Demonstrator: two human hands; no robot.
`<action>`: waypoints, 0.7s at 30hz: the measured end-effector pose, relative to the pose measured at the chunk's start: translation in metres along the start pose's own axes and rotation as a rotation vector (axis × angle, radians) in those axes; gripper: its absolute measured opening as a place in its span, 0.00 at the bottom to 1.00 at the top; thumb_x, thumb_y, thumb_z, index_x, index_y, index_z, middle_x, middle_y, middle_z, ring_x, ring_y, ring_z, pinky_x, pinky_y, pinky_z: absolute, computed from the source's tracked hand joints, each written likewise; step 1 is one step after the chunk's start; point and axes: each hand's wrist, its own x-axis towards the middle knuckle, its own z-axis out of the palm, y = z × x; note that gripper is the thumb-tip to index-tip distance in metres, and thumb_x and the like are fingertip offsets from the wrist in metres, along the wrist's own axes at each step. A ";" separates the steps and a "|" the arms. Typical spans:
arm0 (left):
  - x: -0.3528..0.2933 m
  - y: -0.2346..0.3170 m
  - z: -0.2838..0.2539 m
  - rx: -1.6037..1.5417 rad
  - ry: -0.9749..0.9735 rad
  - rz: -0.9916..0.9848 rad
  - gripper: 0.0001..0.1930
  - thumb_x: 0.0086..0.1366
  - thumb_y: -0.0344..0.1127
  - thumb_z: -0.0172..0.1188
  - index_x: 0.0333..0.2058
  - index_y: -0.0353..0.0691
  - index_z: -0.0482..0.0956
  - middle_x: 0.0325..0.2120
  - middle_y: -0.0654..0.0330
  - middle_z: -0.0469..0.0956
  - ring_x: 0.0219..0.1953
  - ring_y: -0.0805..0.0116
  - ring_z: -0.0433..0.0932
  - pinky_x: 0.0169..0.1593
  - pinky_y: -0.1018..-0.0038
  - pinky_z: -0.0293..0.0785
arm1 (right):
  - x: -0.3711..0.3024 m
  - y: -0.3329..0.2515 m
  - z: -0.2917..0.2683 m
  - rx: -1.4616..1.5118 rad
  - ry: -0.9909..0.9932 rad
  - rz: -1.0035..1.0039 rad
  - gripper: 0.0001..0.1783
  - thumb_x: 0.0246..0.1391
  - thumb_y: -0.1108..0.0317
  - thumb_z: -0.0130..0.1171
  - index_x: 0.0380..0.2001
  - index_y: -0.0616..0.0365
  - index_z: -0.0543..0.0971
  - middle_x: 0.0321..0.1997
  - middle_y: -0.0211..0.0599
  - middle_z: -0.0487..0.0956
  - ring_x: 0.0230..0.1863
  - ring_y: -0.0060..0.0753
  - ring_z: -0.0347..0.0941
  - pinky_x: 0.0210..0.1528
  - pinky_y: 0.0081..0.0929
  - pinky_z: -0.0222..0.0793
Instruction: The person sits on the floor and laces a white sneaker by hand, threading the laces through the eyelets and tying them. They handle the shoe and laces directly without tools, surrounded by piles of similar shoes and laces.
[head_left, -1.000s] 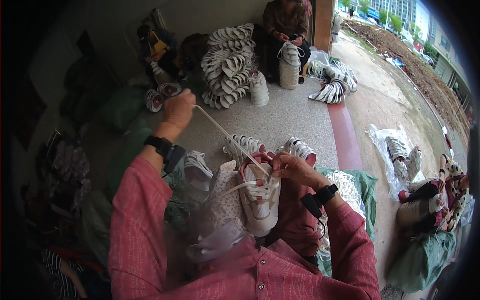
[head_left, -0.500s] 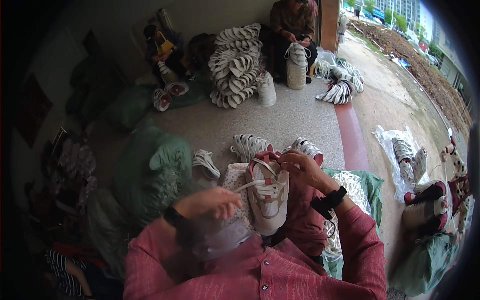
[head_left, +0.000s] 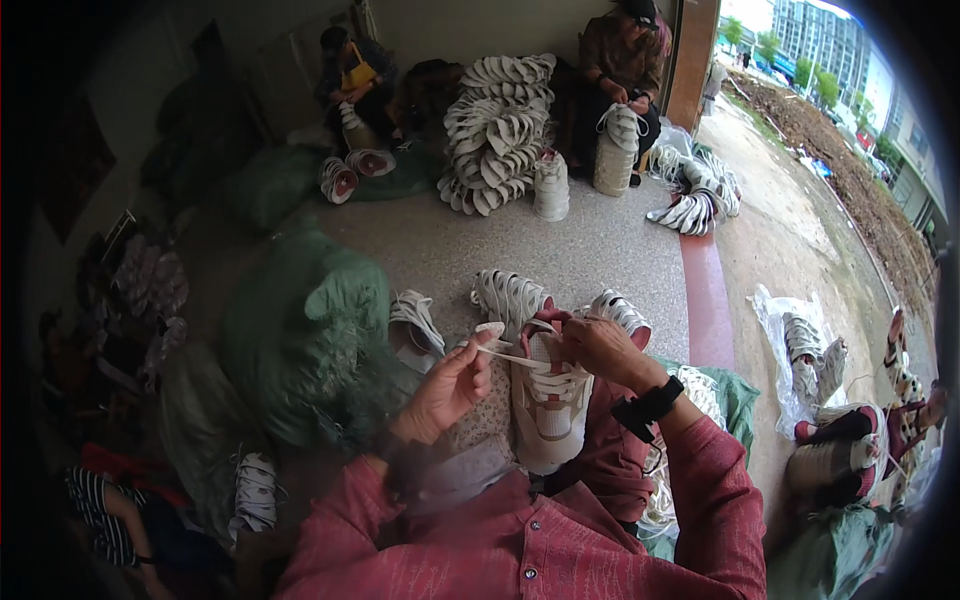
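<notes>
A white and beige shoe upper [head_left: 550, 425] with a reddish-pink lining lies in front of me, toe toward my body, lace criss-crossed over its tongue. My left hand [head_left: 450, 388] is closed in a pinch on the white shoelace [head_left: 512, 356], drawn taut out to the left of the shoe upper. At the collar and upper eyelets, my right hand [head_left: 608, 350] has its fingers bent and pressed to the shoe's edge; its fingertips are partly hidden. Just beyond stand stacks of nested shoe uppers [head_left: 508, 298], with another stack [head_left: 622, 310] behind my right hand.
Green sacks [head_left: 310, 330] bulge at my left, beside white laces [head_left: 415, 320]. More laces [head_left: 700, 390] lie on green sacking at right. Across the floor, two people [head_left: 622, 70] sit near a tall pile of uppers [head_left: 495, 135]. Another person's striped sleeve [head_left: 98, 515] shows lower left.
My left hand has risen and turned palm-up, pulling the lace tight. The right hand stays at the shoe's collar. The whole view has shifted slightly.
</notes>
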 end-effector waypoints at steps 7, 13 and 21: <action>-0.006 0.012 0.007 -0.003 0.044 0.077 0.14 0.73 0.40 0.50 0.50 0.37 0.70 0.23 0.68 0.68 0.24 0.77 0.67 0.28 0.79 0.68 | 0.026 0.019 0.019 0.109 0.194 0.494 0.13 0.59 0.62 0.55 0.32 0.64 0.76 0.24 0.45 0.80 0.27 0.46 0.79 0.33 0.41 0.72; -0.024 0.039 -0.038 -0.073 -0.014 0.221 0.13 0.72 0.40 0.52 0.48 0.38 0.71 0.23 0.69 0.65 0.25 0.75 0.66 0.30 0.78 0.69 | 0.011 0.050 0.019 0.827 0.174 0.476 0.15 0.64 0.60 0.50 0.34 0.63 0.76 0.23 0.34 0.77 0.29 0.30 0.77 0.38 0.32 0.74; -0.075 0.047 -0.055 -0.052 0.406 0.450 0.16 0.71 0.39 0.54 0.52 0.38 0.72 0.32 0.66 0.75 0.37 0.71 0.75 0.56 0.66 0.74 | -0.060 -0.016 -0.032 1.503 0.438 0.234 0.11 0.68 0.62 0.47 0.41 0.58 0.72 0.23 0.21 0.65 0.21 0.18 0.62 0.29 0.21 0.63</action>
